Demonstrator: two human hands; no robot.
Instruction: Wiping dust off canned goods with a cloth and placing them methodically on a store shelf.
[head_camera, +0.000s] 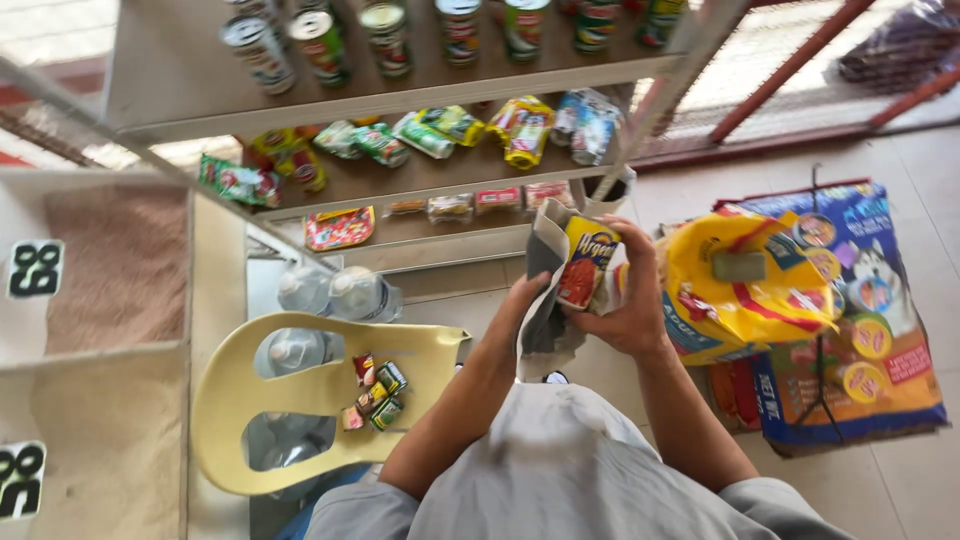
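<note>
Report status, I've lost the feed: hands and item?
Right hand grips yellow-red can. Left hand holds grey cloth against it. Nothing in the way.

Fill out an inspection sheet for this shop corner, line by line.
Surface: pale yellow plastic chair, small cans on its seat.
Job's things: yellow-and-red labelled tin, grey cloth around it.
Clutter: large pet food bags on the tiled floor; clear water bottles.
Grippers: left hand holds the cloth; right hand grips the tin.
Cables: nothing seen.
Surroundings: metal shelf rack with cans and packets.
</note>
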